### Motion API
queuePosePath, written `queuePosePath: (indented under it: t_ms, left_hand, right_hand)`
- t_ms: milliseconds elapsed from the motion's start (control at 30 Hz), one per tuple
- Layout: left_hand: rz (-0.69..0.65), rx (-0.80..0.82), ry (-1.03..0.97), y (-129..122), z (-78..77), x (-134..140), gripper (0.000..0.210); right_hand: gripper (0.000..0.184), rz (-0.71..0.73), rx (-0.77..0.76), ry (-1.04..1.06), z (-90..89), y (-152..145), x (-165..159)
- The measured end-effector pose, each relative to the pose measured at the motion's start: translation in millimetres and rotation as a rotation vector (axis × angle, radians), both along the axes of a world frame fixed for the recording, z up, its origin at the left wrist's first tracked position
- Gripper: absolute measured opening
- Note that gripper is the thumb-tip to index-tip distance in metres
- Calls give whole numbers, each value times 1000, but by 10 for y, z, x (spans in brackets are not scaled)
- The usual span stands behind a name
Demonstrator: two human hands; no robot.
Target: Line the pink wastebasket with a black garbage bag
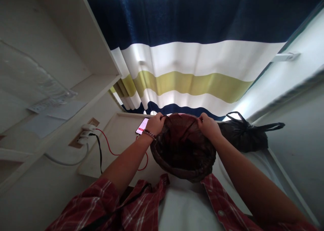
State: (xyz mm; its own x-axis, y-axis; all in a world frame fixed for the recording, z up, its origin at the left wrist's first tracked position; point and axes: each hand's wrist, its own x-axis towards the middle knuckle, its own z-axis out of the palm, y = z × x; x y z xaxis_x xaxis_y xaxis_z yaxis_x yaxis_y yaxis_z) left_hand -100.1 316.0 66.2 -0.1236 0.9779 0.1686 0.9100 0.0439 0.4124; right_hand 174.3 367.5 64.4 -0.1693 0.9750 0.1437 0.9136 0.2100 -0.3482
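Observation:
A dark, thin trash bag (186, 167) lines a round bin, its edge folded over the rim. Pinkish-red shows through the film at the far inner wall, and the inside is too dark to make out further. My left hand (155, 124), with a beaded bracelet on the wrist, is closed on the bag's edge at the far left of the rim. At the far right, my right hand (208, 125) pinches the same edge between thumb and fingers. The opening faces up toward me.
A lit phone (142, 125) lies on the white desk (113, 128) left of the bin, near a red cable (107, 146). Plugs (87, 131) fill a wall socket. A tied black bag (244, 133) sits at right. Striped curtains (187, 62) hang behind; a shelf (83, 86) juts out left.

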Motion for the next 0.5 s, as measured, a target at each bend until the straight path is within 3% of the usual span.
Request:
queuePosePath:
  t_ms: [300,500]
  left_hand:
    - [113,17,-137,111,-135,-102,32]
    - [17,-138,-443,268,-339,-272,45]
  right_hand:
    - [22,-80,-51,156,-161,220,99]
    - [22,-41,-419,518,-227,300,192]
